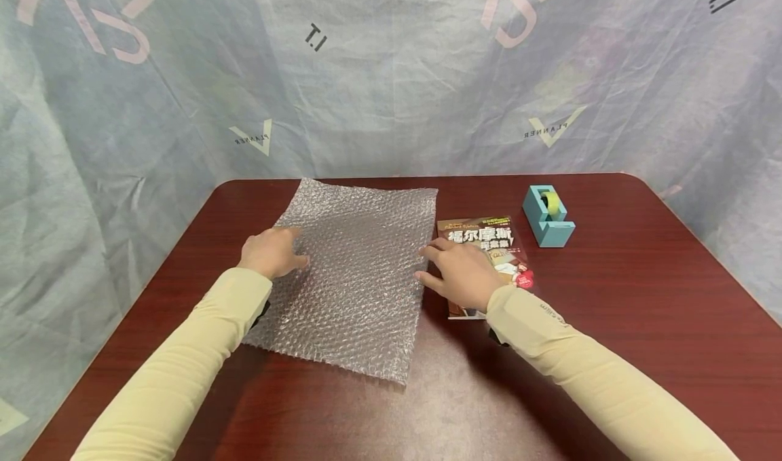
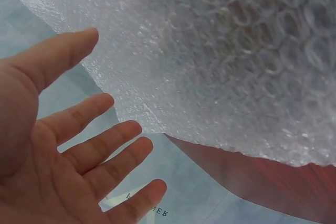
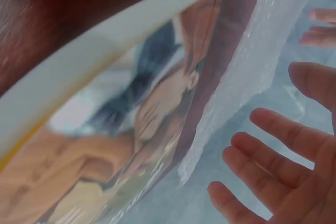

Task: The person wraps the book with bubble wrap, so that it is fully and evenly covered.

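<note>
A sheet of bubble wrap point(image 1: 354, 278) lies spread on the table, its near edge running at a slant. Over its left edge is my left hand point(image 1: 273, 252), fingers relaxed and apart with nothing in them; the left wrist view shows the spread fingers beside the bubble wrap point(image 2: 220, 77). My right hand point(image 1: 461, 271) hovers over the book, its fingertips by the right edge of the sheet. The book point(image 1: 513, 244) has a colourful printed cover, partly hidden by that hand. In the right wrist view, the book point(image 3: 105, 145) shows large, with the loosely spread fingers to its right.
A light blue tape dispenser point(image 1: 550, 227) with a yellow-green roll stands at the back right, beyond the book. The dark red table point(image 1: 617, 278) has rounded far corners. Pale printed cloth point(image 1: 391, 74) hangs behind it and along the sides.
</note>
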A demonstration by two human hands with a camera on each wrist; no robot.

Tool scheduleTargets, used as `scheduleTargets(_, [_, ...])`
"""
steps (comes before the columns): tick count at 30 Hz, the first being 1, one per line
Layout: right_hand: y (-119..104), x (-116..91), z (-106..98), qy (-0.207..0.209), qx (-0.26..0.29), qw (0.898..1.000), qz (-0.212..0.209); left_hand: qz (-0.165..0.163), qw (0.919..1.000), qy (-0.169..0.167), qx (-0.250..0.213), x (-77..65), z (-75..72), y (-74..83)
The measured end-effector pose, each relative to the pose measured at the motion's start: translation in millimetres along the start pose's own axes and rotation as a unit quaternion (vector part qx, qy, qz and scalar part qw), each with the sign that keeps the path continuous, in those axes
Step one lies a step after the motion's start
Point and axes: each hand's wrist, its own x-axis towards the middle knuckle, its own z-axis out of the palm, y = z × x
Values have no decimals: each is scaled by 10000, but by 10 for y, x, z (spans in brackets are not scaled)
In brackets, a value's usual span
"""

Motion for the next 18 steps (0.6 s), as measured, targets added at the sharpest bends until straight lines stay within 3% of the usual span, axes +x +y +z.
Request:
scheduleTargets(5, [90, -25, -35, 8, 323, 9992, 220, 5, 10000, 26, -67, 8, -16, 32])
scheduleTargets(18, [349, -136, -163, 131, 288, 9985, 454, 302, 9993, 205, -56, 14, -76, 235])
